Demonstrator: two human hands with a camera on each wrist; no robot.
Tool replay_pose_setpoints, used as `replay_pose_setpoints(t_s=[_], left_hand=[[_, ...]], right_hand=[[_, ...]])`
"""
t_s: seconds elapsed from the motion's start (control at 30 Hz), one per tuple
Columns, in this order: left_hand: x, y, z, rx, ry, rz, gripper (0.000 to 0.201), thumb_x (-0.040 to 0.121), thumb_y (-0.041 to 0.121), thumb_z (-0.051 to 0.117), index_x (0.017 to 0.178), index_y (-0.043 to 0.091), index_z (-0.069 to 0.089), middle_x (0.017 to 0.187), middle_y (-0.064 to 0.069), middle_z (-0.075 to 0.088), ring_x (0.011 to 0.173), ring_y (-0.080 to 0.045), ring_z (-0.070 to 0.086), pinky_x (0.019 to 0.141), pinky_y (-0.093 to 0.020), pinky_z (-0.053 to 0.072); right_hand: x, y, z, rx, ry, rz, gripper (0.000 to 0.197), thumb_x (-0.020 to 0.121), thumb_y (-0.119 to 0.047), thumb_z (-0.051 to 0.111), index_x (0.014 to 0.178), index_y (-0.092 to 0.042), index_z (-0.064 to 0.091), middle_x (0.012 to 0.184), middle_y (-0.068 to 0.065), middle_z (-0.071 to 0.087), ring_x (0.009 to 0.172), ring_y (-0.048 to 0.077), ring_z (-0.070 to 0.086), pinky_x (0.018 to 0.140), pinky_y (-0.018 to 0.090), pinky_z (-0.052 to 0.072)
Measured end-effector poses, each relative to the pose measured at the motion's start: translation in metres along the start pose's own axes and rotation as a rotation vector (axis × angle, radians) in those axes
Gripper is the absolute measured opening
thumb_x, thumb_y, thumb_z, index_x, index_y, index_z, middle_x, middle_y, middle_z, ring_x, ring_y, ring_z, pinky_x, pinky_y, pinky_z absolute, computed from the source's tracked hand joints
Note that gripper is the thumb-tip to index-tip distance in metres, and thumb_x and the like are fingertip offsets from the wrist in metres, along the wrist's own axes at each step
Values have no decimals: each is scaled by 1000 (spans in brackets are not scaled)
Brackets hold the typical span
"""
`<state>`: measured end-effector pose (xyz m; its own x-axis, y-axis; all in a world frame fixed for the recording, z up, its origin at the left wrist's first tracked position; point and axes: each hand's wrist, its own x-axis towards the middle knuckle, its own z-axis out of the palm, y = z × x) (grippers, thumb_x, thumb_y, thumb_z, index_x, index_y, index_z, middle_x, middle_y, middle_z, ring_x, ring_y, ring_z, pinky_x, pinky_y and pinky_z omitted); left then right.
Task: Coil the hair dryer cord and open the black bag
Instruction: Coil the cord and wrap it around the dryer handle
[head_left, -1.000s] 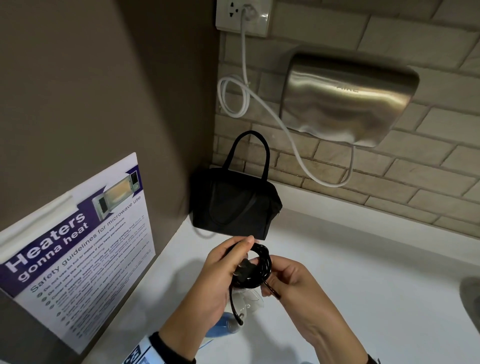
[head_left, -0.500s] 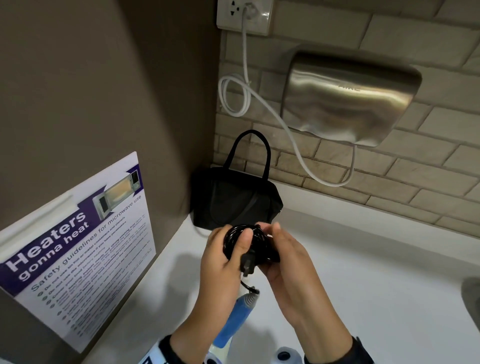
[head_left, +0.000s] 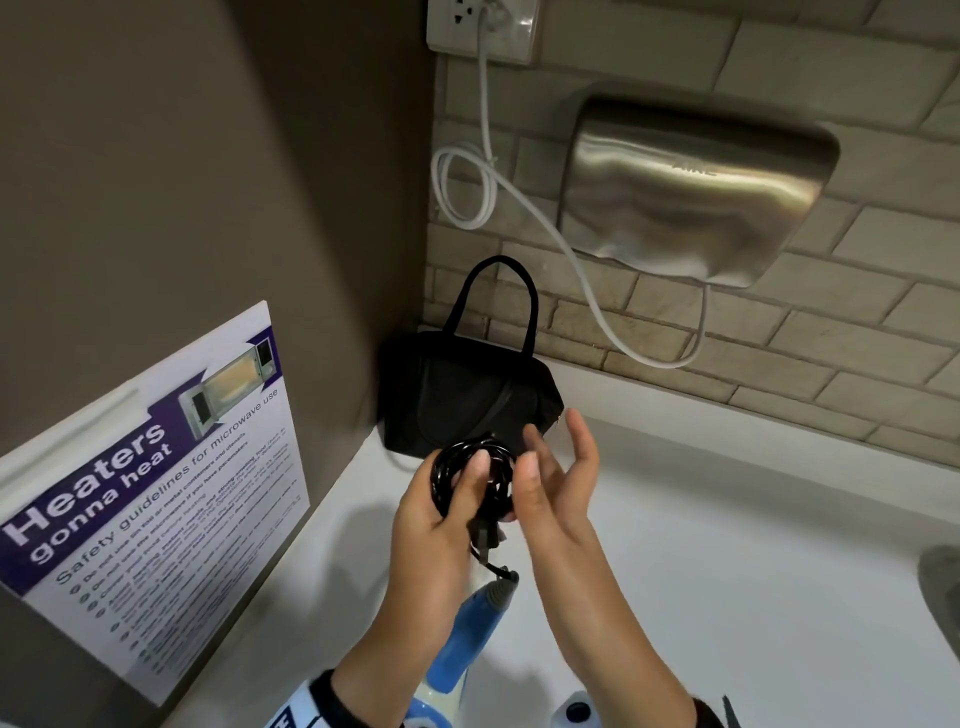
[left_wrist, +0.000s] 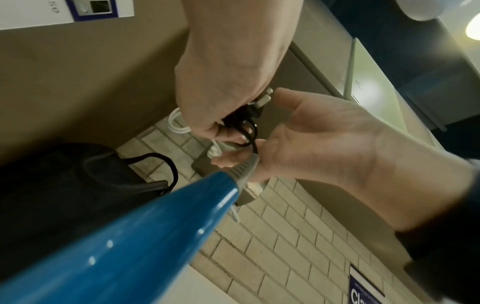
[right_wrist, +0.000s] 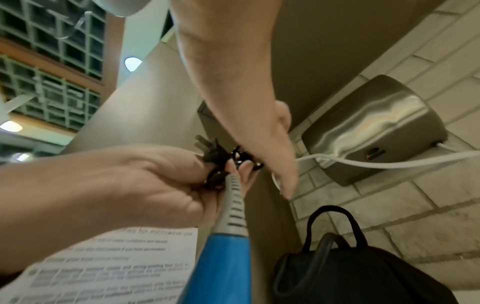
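My left hand (head_left: 441, 519) grips the coiled black cord (head_left: 462, 467) in a tight bundle, its plug (head_left: 485, 538) hanging below my fingers. From the coil a short length of cord runs down to the blue hair dryer handle (head_left: 467, 639). My right hand (head_left: 558, 478) is open just right of the coil with straight fingers, holding nothing. The black bag (head_left: 467, 395) stands closed in the corner behind my hands, handle up. The left wrist view shows the coil (left_wrist: 246, 125) and handle (left_wrist: 155, 236). In the right wrist view the plug (right_wrist: 210, 151) and the bag (right_wrist: 350, 277) show.
A steel hand dryer (head_left: 696, 192) hangs on the brick wall, its white cable (head_left: 488, 171) looping to a socket (head_left: 483, 26). A microwave safety poster (head_left: 156, 493) is on the left wall. The white counter (head_left: 727, 545) runs right toward a sink edge (head_left: 940, 587).
My right hand has let go of the coil and opened beside it. Both hands have risen toward the bag, and the coil stays in my left hand.
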<state>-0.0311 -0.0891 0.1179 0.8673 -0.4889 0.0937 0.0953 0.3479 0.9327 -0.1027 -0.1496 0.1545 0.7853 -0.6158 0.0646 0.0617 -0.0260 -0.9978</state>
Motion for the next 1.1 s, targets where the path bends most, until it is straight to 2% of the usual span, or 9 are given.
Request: replay_pose_setpoints(t_s=[0.1, 0.17, 0.23, 0.37, 0.5, 0.7, 0.87, 1.0, 1.1], left_hand=[[3, 0, -4, -29, 61, 24, 24, 85, 38, 59, 97, 18, 65, 86, -3, 73, 82, -21, 70, 66, -27, 53], [2, 2, -3, -58, 53, 32, 22, 88, 33, 58, 89, 12, 61, 75, -1, 67, 74, -20, 66, 63, -28, 51], [0, 1, -2, -89, 31, 28, 20, 90, 29, 58, 85, 10, 58, 71, -3, 62, 71, -22, 63, 63, -33, 52], [2, -1, -6, -47, 79, 19, 16, 80, 40, 62, 87, 27, 69, 83, 0, 73, 85, -20, 71, 71, -31, 55], [8, 7, -9, -74, 107, -10, 19, 85, 31, 63, 97, 15, 66, 92, -8, 74, 80, -28, 73, 72, -41, 58], [15, 12, -11, 33, 136, 39, 25, 76, 39, 72, 79, 15, 69, 76, -1, 71, 75, -10, 67, 66, -15, 52], [11, 16, 0, -15, 135, 17, 24, 82, 31, 70, 92, 9, 65, 90, -8, 75, 79, -26, 73, 64, -31, 58], [9, 27, 4, -66, 131, 30, 18, 86, 24, 65, 95, 8, 64, 90, -4, 76, 72, -25, 74, 52, -26, 56], [14, 31, 0, -134, 120, -27, 16, 86, 20, 65, 96, 6, 65, 93, -5, 76, 78, -27, 74, 63, -30, 59]], right_hand=[[-17, 11, -1, -217, 197, -196, 46, 78, -55, 64, 107, -55, 29, 115, -16, 47, 106, 2, 54, 82, 7, 44], [-22, 18, 5, -337, 148, -185, 38, 76, -52, 68, 94, -46, 35, 93, -13, 51, 90, 7, 57, 75, 13, 45], [-25, 22, 9, -411, 73, -152, 31, 80, -50, 64, 92, -40, 37, 86, -9, 56, 80, 8, 58, 69, 19, 48], [-23, 24, 6, -528, 50, -176, 16, 92, -41, 53, 103, -42, 41, 90, -12, 67, 86, 4, 63, 76, 22, 52], [-27, 20, 1, -680, 113, -291, 14, 86, -51, 42, 98, -45, 46, 93, -22, 62, 98, -2, 53, 78, 10, 41], [-33, 6, -5, -549, 220, -317, 13, 67, -38, 57, 75, -30, 52, 74, -10, 66, 72, 13, 56, 60, 16, 43], [-46, 4, 0, -422, 115, -244, 15, 63, -24, 64, 67, -16, 53, 68, -4, 66, 63, 14, 56, 54, 16, 42], [-65, 17, 8, -569, 69, -276, 18, 55, -33, 56, 65, -18, 56, 66, -4, 64, 64, 15, 58, 61, 26, 49], [-68, 22, 4, -482, 67, -196, 15, 54, -33, 55, 64, -22, 53, 66, -8, 69, 61, 14, 59, 62, 23, 49]])
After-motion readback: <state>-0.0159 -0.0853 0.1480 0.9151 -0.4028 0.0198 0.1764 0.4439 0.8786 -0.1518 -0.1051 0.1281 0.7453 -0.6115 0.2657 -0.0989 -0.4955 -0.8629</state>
